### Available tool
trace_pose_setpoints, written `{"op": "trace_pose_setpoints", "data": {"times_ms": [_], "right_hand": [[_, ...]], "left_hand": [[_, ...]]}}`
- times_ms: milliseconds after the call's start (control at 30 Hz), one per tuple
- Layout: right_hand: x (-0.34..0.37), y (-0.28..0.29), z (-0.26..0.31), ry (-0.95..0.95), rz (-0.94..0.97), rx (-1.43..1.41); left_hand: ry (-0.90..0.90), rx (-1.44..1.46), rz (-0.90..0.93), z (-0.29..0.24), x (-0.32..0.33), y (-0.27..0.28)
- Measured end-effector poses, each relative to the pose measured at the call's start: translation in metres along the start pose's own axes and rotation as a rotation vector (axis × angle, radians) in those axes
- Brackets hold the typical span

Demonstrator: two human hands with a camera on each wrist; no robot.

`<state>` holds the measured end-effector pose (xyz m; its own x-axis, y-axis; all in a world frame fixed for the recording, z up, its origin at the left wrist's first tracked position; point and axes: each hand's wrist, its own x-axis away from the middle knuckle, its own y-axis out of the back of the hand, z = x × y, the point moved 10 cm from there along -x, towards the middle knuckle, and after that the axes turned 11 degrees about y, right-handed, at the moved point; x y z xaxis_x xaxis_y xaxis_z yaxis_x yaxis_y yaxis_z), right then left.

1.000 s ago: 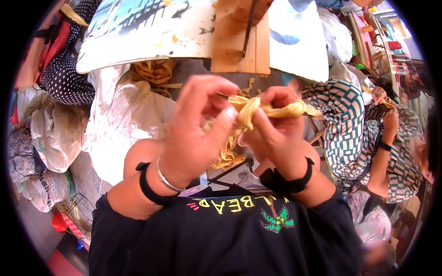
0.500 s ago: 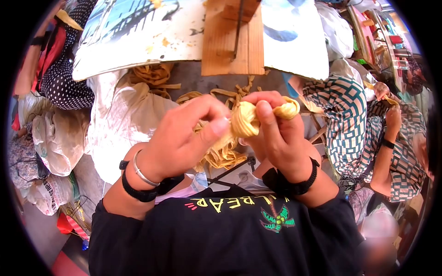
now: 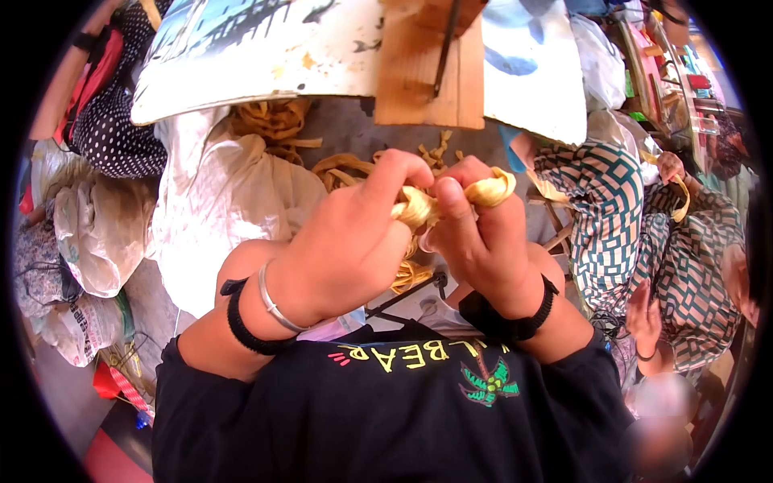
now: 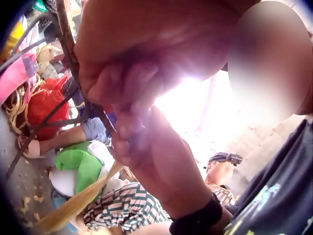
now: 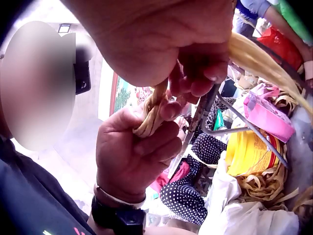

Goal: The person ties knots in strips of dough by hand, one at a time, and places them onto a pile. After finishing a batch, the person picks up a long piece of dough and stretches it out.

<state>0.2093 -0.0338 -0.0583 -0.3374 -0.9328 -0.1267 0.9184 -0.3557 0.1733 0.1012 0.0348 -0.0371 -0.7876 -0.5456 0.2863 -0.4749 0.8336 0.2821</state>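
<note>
Left hand (image 3: 342, 249), right hand (image 3: 489, 241) grasping yellow strip (image 3: 415, 208). Desk (image 3: 266, 72) 12 o'clock, cluttered room. Right wrist view shows pink box (image 5: 269, 116), head doesn't.

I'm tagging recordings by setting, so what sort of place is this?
Probably a small shared craft workshop: a twisted yellow strip is being worked by hand, similar strips lie heaped nearby, and a neighbour's hand holds another strip.
</note>
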Motion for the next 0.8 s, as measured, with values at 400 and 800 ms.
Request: {"op": "trace_pose_setpoints", "data": {"times_ms": [400, 800], "right_hand": [[0.003, 0.022, -0.034, -0.318, -0.167, -0.558], [0.026, -0.019, -0.032, -0.506, 0.616, -0.103]], "left_hand": [[-0.001, 0.234, -0.128, -0.007, -0.003, 0.009], [-0.029, 0.681, 0.025, -0.007, 0.005, 0.013]]}}
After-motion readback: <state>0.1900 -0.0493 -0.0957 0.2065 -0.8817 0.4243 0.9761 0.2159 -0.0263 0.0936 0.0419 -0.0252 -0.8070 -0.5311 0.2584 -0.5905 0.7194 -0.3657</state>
